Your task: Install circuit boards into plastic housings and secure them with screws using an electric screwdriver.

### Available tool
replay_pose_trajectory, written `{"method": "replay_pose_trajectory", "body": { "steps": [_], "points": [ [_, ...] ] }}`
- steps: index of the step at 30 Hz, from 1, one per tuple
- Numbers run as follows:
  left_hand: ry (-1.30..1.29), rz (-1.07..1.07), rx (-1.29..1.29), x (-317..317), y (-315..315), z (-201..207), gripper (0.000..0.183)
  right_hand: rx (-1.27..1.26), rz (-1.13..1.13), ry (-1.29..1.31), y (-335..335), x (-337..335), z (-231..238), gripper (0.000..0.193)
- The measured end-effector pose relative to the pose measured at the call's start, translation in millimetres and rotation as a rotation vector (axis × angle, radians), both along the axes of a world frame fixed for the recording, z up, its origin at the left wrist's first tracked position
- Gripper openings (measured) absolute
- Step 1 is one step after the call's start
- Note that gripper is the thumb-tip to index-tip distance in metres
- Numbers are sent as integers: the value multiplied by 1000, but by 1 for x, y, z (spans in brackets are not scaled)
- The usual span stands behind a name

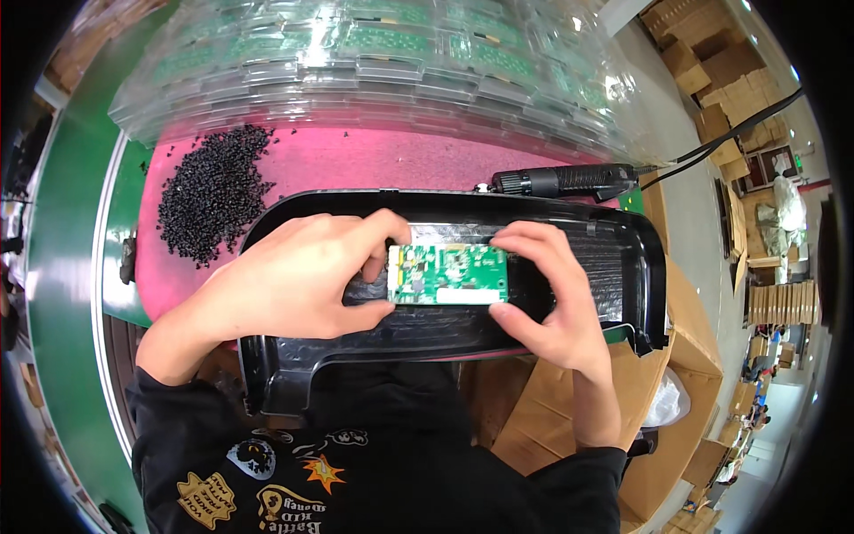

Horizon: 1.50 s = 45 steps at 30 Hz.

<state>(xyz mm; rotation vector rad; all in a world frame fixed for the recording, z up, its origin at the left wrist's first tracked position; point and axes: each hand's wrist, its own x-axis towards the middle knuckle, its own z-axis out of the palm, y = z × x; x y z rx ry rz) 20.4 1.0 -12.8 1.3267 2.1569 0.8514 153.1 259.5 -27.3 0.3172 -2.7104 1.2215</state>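
Note:
A green circuit board [454,271] is held level between my two hands, over a long black plastic housing [418,340]. My left hand [311,271] pinches the board's left end, thumb at the near corner and fingers at the far one. At the other end, my right hand [556,294] grips the right corners between thumb and fingers. The housing lies hollow side up in front of me, its near edge by my body. Whether the board touches the housing's floor, I cannot tell.
Black screws [213,191] lie heaped on the pink mat [356,160] at the left. Behind the housing rests a black electric screwdriver [560,181] with a cable. Clear plastic trays [382,67] of green boards are stacked at the back. A cardboard box [685,374] stands at the right.

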Motion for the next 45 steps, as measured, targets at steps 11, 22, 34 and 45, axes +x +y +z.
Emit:
{"method": "replay_pose_trajectory", "body": {
  "steps": [11,22,34,45],
  "points": [
    [167,-51,4,-3,-1,-7,57,156,34,-47,-4,-2,-6,56],
    [155,-36,-31,-6,-2,-6,55,182,25,-57,-9,0,-4,56],
    [390,315,354,-48,-23,8,19,96,-238,156,1,3,-1,45],
    [622,578,-112,-81,-59,-16,15,110,-615,-158,123,-25,22,39]
  ]
}}
